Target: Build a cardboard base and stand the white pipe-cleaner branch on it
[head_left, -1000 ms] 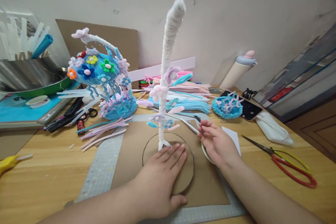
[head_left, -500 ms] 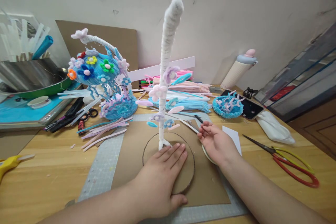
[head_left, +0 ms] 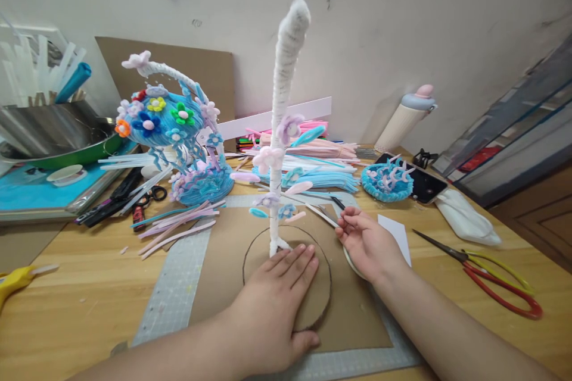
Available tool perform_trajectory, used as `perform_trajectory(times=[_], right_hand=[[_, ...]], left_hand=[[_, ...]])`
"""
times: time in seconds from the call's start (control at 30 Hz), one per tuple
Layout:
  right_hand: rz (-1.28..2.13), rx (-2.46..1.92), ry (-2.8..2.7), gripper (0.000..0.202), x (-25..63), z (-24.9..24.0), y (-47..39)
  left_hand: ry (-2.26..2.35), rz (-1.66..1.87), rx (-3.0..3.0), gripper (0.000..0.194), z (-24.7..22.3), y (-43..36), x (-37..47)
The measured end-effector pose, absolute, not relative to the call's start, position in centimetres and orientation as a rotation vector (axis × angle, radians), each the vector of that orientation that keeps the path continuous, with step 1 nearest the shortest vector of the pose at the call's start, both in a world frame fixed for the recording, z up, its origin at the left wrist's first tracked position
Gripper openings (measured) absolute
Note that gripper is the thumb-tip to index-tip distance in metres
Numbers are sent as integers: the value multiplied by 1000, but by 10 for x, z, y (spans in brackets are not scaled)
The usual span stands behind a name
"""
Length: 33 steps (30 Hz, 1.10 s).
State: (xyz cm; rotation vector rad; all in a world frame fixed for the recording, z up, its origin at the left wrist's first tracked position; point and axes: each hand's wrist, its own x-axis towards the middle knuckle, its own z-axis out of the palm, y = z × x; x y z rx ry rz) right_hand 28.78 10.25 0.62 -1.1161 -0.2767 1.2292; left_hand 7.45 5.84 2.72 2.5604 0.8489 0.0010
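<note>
My left hand (head_left: 279,303) lies flat, fingers stretched, on a cardboard sheet (head_left: 357,321) with a drawn circle, its fingertips at the foot of a white fuzzy stem (head_left: 280,83). The stem stands upright inside the circle's upper part and carries pastel flowers and leaves. At the right of the sheet my right hand (head_left: 364,241) is palm up with its fingers curled; a dark-tipped thin tool (head_left: 338,203) shows at its fingertips, and the thumb and index finger close on it. A pale round edge shows under that hand.
A grey cutting mat (head_left: 167,292) lies under the cardboard. Open scissors (head_left: 480,274) rest at the right. Behind are a flowered blue lamp-like craft (head_left: 165,116), pipe cleaner bundles (head_left: 330,178), a small blue dish (head_left: 386,183) and a bottle (head_left: 404,119). A yellow tool (head_left: 18,280) is at the left.
The white stem's top has shifted very slightly left and down in view. Both hands hold the same place.
</note>
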Motion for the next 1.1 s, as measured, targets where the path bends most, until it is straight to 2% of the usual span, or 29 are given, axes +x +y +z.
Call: perform_trajectory(times=[0.27, 0.47, 0.53, 0.7, 0.77, 0.87, 0.93, 1.1], right_hand=[[1230, -1149, -496, 14, 278, 13, 95], [1265, -1221, -1310, 11, 267, 22, 83], [1151, -1319, -1514, 7, 268, 21, 80], [856, -1388, -1974, 11, 265, 17, 75], [764, -1365, -2038, 8, 262, 15, 76], [701, -1363, -2064, 14, 259, 11, 77], [689, -1359, -2077, 15, 259, 11, 78], [603, -1367, -2079, 9, 256, 12, 73]], left_hand=[[867, 30, 2530, 96, 27, 58, 76], [768, 307, 2324, 95, 30, 63, 66], [777, 445, 2138, 88, 30, 64, 63], [775, 699, 1686, 73, 26, 65, 66], [860, 792, 1636, 59, 23, 68, 68], [1061, 876, 1684, 27, 19, 72, 67], [1147, 895, 1753, 15, 18, 73, 66], [1269, 882, 1909, 14, 21, 69, 67]])
